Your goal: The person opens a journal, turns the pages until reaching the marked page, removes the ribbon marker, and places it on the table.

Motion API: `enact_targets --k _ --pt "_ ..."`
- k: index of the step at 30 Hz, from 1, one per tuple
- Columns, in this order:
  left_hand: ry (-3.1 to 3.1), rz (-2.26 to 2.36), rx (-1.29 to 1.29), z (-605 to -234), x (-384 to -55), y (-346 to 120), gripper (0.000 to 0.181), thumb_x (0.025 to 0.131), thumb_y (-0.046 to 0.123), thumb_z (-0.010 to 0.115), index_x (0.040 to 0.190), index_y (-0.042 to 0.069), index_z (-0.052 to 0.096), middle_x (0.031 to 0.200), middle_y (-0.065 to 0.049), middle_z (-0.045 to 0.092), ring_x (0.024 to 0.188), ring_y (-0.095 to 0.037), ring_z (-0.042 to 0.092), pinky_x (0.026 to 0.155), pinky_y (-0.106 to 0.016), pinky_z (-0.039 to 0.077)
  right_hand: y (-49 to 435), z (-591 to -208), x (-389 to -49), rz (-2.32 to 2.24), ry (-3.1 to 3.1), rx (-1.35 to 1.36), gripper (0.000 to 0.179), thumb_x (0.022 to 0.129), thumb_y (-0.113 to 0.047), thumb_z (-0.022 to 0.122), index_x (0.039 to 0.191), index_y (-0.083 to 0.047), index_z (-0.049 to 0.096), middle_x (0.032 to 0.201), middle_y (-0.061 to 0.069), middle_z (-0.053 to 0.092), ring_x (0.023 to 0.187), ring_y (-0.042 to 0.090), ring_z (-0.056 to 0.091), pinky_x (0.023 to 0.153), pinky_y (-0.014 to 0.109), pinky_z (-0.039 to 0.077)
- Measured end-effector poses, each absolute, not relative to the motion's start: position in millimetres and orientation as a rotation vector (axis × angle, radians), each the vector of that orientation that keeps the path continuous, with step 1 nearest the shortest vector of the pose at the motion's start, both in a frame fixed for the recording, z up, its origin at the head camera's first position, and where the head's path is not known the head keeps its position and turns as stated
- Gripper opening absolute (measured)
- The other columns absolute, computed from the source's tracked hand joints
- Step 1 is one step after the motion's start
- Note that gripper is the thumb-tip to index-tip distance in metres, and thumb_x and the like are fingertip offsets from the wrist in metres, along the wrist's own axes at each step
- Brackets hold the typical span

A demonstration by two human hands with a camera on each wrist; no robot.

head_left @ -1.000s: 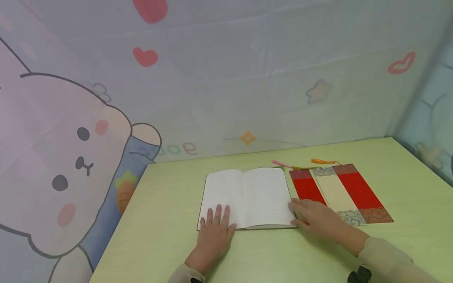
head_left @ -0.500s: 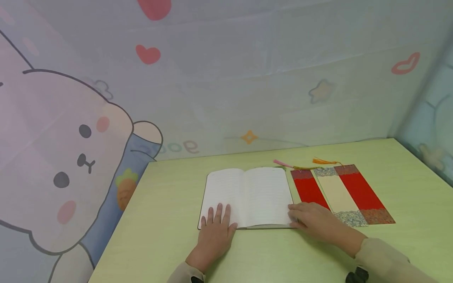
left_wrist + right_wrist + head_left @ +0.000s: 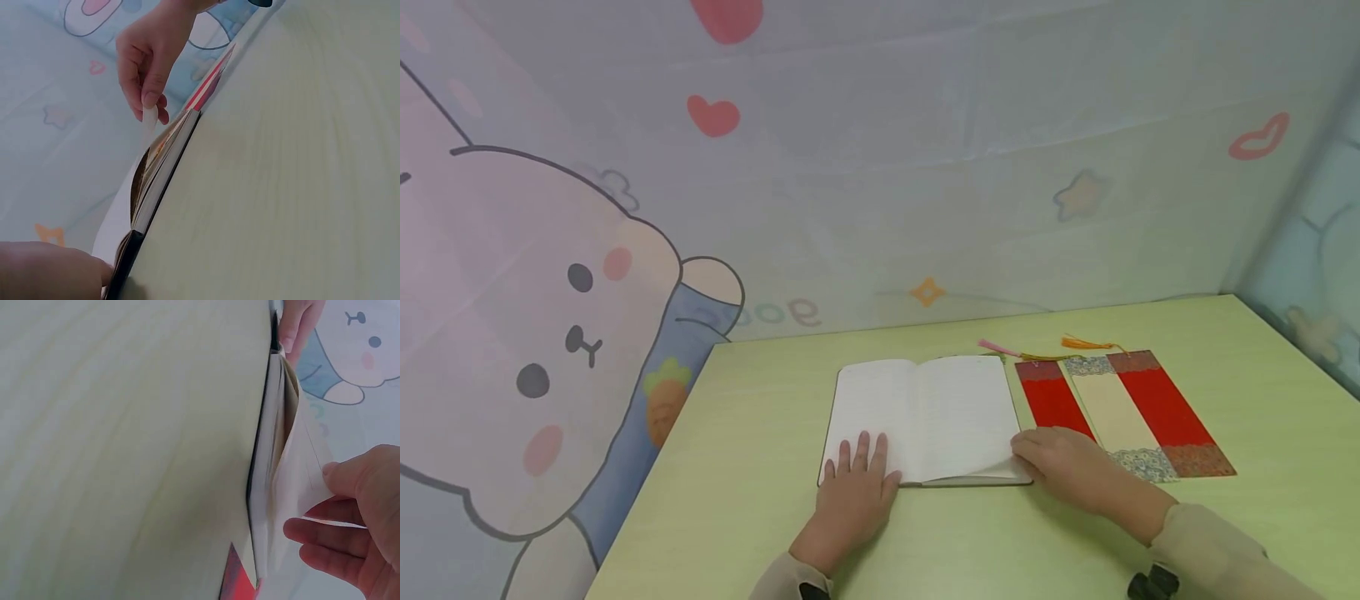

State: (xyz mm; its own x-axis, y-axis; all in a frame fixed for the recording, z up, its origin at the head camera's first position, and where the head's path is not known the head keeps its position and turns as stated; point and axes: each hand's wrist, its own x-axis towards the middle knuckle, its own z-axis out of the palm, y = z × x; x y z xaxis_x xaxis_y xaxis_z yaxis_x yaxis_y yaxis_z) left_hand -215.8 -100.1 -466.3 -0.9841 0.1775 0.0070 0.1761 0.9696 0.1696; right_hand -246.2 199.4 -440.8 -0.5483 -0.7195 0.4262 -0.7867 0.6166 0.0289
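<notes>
An open notebook (image 3: pixel 966 408) with lined white pages lies on the pale green table. My left hand (image 3: pixel 852 504) rests flat on the lower part of its left page, fingers spread. At the lower right corner, my right hand (image 3: pixel 1067 467) pinches a page (image 3: pixel 306 459) between thumb and fingers. In the right wrist view that page curves up from the block of pages (image 3: pixel 269 487) beneath it. The left wrist view also shows the right hand (image 3: pixel 153 69) holding the lifted corner above the notebook's edge.
Right of the notebook lie a narrow red bookmark (image 3: pixel 1052 400), a cream bookmark (image 3: pixel 1116 408) and a wider red bookmark (image 3: pixel 1172 408). Pink (image 3: pixel 996 346) and orange tassels (image 3: pixel 1086 342) trail behind them. A printed cloth backdrop (image 3: pixel 880 167) stands behind the table.
The right hand has gone from touching the notebook's right edge to raising a page corner slightly. The left hand stays in place on the left page.
</notes>
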Motion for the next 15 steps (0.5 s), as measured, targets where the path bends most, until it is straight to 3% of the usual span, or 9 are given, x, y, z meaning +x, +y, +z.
enact_targets --k 6,12,15 --pt "3.113 0.329 0.267 -463.3 -215.2 -99.5 0.057 0.1 0.041 0.03 0.146 0.008 0.03 0.149 -0.018 0.025 0.135 -0.043 0.019 0.103 -0.059 0.02 197.5 -437.3 -245.0 0.31 -2.371 1.209 0.029 0.069 -0.008 0.08 0.096 -0.005 0.068 0.09 0.003 0.067 0.078 0.017 0.064 0.07 0.032 0.053" --pt "3.162 0.345 0.272 -466.2 -216.4 -99.4 0.066 0.097 0.053 0.03 0.145 0.007 0.031 0.149 -0.021 0.022 0.134 -0.045 0.02 0.103 -0.059 0.02 196.3 -437.0 -245.7 0.321 -2.221 1.19 0.039 0.062 -0.008 0.084 0.098 -0.004 0.069 0.093 0.007 0.069 0.082 0.02 0.066 0.07 0.035 0.054" --pt "3.194 0.311 0.256 -468.0 -217.4 -97.7 0.071 0.094 0.058 0.032 0.145 0.009 0.032 0.149 -0.025 0.018 0.134 -0.046 0.018 0.104 -0.059 0.015 195.3 -436.6 -246.0 0.337 -2.186 1.184 0.04 0.063 -0.01 0.084 0.1 -0.004 0.069 0.096 0.007 0.069 0.084 0.02 0.067 0.071 0.035 0.053"
